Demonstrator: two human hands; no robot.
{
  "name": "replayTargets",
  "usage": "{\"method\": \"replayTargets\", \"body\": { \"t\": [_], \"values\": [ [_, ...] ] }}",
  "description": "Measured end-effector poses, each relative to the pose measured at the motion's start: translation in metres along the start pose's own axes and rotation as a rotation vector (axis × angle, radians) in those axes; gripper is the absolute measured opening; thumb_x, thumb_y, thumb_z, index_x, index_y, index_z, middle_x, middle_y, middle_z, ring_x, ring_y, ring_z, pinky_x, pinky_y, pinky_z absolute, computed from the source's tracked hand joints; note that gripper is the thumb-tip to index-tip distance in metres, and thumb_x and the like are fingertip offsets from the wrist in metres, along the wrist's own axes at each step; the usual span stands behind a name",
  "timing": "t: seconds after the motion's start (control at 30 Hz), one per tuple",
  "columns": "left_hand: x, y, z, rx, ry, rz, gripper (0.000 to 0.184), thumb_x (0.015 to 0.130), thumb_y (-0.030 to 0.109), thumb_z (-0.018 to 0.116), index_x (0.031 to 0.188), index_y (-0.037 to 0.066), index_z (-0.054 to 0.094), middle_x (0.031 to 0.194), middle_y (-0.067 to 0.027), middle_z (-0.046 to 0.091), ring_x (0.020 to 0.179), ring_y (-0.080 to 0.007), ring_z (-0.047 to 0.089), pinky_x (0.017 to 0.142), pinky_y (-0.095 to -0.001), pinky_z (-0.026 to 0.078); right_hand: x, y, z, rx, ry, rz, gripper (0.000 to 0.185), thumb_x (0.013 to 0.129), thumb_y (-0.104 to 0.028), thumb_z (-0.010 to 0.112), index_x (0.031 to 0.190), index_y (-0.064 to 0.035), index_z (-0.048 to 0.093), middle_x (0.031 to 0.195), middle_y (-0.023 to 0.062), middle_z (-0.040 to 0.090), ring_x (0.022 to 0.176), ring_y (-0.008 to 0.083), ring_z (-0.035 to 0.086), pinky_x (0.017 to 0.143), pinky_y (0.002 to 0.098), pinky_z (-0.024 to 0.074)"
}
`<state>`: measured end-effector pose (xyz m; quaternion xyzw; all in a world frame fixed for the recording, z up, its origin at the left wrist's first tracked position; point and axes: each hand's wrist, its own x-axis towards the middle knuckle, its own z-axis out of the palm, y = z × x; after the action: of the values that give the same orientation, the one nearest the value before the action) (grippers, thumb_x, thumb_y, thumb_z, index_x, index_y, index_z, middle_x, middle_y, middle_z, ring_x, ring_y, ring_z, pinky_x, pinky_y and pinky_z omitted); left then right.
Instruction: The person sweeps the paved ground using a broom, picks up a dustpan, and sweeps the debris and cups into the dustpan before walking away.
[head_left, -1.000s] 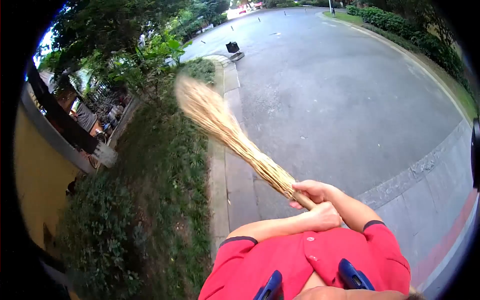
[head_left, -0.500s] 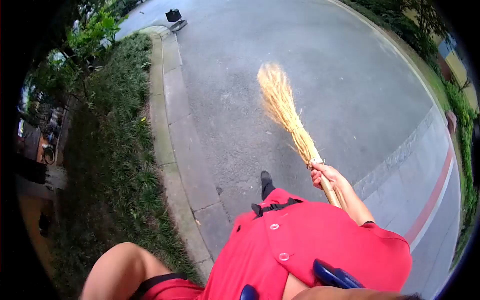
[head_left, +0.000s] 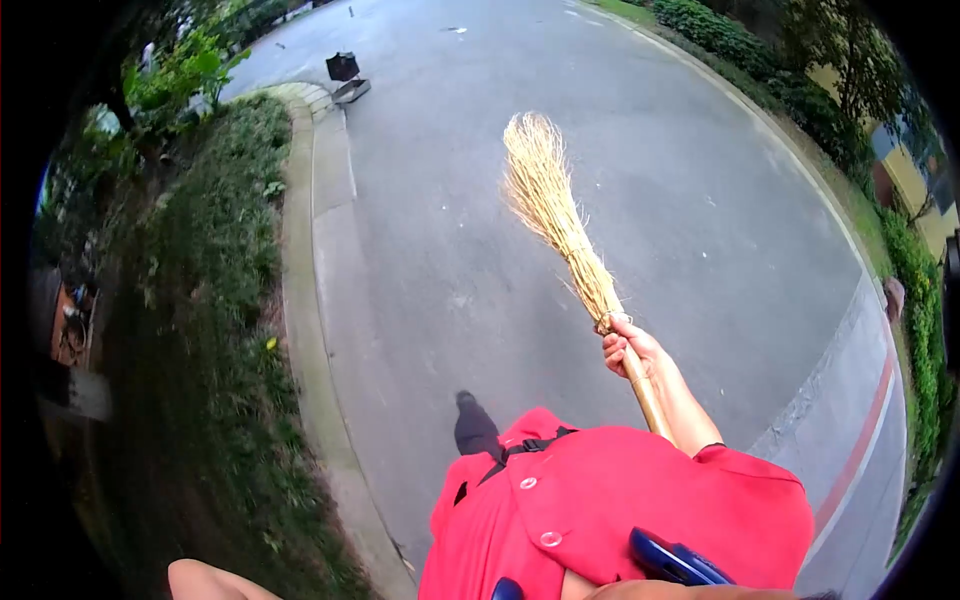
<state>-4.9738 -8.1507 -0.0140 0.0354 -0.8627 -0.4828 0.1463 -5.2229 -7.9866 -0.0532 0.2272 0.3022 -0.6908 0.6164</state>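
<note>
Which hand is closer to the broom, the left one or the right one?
Right. The right hand is wrapped around the handle of the broom. The left hand is out of view; only some left arm shows, well away from the broom.

Person [head_left: 610, 490]: on the road [head_left: 640, 200], the clock's centre
Broom [head_left: 560, 225]: in the right hand [head_left: 630, 350], bristles toward 11 o'clock
Grass [head_left: 200, 310]: 10 o'clock, outside the curb [head_left: 300, 250]
Box [head_left: 345, 75]: 11 o'clock, near the curb
Hedge [head_left: 725, 45]: 1 o'clock, beyond the road
Pavement [head_left: 825, 410]: 2 o'clock
</note>
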Motion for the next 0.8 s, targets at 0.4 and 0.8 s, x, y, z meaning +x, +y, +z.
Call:
{"method": "replayTargets", "body": {
  "t": [0.4, 0.8],
  "values": [
    [0.185, -0.182, -0.115, -0.089, -0.207, -0.118, 0.022, 0.081, 0.023, 0.054, 0.097, 0.008, 0.055, 0.107, -0.0141, 0.055, 0.095, -0.026, 0.055, 0.087, -0.0397, 0.044, 0.15, -0.092, 0.104, 0.098, 0.03, -0.135, 0.027, 0.084, -0.03, 0.062, 0.084, -0.0063, 0.048, 0.061, -0.0015, 0.049, 0.045, 0.0036, 0.041, 0.041, 0.0183, 0.0374],
    [0.476, -0.357, -0.304, -0.091, -0.145, -0.181, 0.025, 0.083, 0.026, 0.052, 0.1, 0.008, 0.054, 0.11, -0.0146, 0.053, 0.097, -0.0271, 0.054, 0.087, -0.0409, 0.044, 0.418, -0.347, 0.328, 0.091, 0.004, -0.066, 0.031, 0.087, -0.032, 0.058, 0.09, -0.0032, 0.049, 0.061, -0.003, 0.048, 0.045, 0.0026, 0.043, 0.041, 0.0189, 0.0379]
  ]
}}
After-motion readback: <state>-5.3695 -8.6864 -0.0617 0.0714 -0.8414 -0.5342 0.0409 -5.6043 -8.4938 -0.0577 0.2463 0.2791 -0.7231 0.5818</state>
